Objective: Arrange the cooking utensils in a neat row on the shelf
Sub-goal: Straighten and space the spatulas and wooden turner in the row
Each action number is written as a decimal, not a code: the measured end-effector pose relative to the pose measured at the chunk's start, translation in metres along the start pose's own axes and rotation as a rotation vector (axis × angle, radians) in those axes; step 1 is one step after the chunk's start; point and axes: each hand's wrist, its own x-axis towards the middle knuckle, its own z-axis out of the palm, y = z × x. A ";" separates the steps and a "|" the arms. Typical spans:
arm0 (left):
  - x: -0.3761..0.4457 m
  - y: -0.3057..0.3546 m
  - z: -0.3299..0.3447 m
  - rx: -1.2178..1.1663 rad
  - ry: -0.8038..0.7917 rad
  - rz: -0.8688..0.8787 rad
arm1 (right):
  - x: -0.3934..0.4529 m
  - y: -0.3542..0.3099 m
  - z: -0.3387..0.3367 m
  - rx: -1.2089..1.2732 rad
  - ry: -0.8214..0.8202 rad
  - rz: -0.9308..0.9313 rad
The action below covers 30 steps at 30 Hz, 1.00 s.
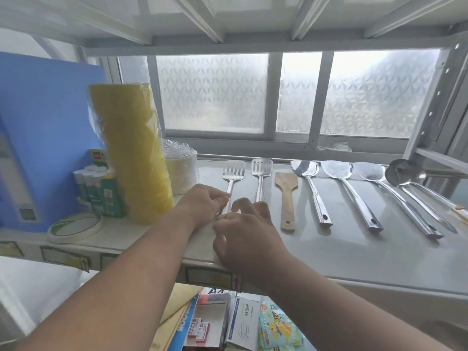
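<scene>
Frosted window panes back a pale metal shelf [354,249], where the cooking utensils lie side by side with their heads toward the far edge and handles toward the near edge.

Counted from left to right: two slotted steel spatulas, the left slotted spatula [233,173] and the right slotted spatula [261,173]; one wooden spatula [287,196]; three solid steel turners [314,188]; and two ladles [405,178] at the far right, lying close together with bowls overlapping. That makes eight utensils.

The left hand [205,206] curls its fingers round the handle of the left slotted spatula, which lies on the shelf at the left end of the row. The right hand [243,234] hovers just beside it with fingers loosely bent and seems to hold nothing.

The row looks nearly finished: spacing is fairly even, though the handles on the right fan outward. What seems left is squaring the left spatula and perhaps separating the two ladles.

At the left stand a yellow wrapped roll [131,153], a tape ring [76,225] and a blue box [38,135].
</scene>
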 end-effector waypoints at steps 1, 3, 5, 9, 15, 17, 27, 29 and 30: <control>0.001 0.000 0.000 0.007 0.000 -0.002 | 0.000 0.000 0.000 0.001 0.003 0.001; 0.004 0.001 0.002 0.016 0.000 -0.002 | 0.000 0.000 0.000 -0.002 0.000 0.001; 0.007 0.003 0.002 0.017 -0.003 -0.014 | 0.000 0.000 0.000 -0.017 -0.022 -0.001; 0.012 0.007 0.003 0.054 0.000 -0.028 | 0.000 0.000 0.001 -0.035 -0.067 0.012; 0.022 0.008 0.006 0.100 0.015 -0.026 | -0.001 0.001 -0.001 0.016 -0.116 0.044; 0.026 0.008 0.007 0.103 0.024 -0.017 | 0.001 0.001 -0.001 0.032 -0.144 0.058; 0.037 0.006 0.007 0.145 -0.002 -0.001 | 0.003 0.004 0.001 0.079 -0.230 0.112; 0.039 0.006 0.007 0.154 -0.007 0.002 | 0.003 0.005 0.002 0.084 -0.235 0.121; 0.040 0.006 0.007 0.162 -0.009 0.004 | 0.004 0.005 0.002 0.088 -0.240 0.126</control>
